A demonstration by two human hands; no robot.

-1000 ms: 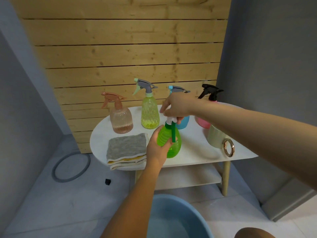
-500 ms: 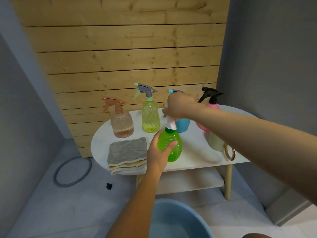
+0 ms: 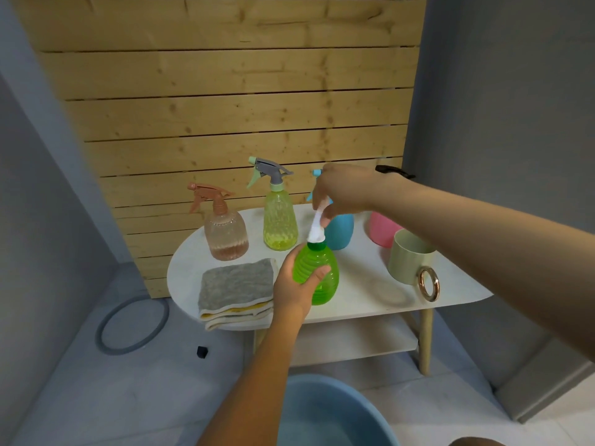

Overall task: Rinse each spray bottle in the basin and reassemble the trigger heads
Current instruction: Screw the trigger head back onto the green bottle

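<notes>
Head | left hand (image 3: 294,286) grips green bottle (image 3: 317,275) | right hand (image 3: 344,193) pinches half-hidden trigger head (image 3: 316,228)

Bottles on the table (image 3: 360,297), basin (image 3: 335,413) below my arms.

My left hand (image 3: 294,289) holds one bottle (image 3: 317,273); folded cloth (image 3: 236,289) just left of it, three bottles behind, cup (image 3: 409,257) to its right, beneath my right hand (image 3: 344,191).
</notes>
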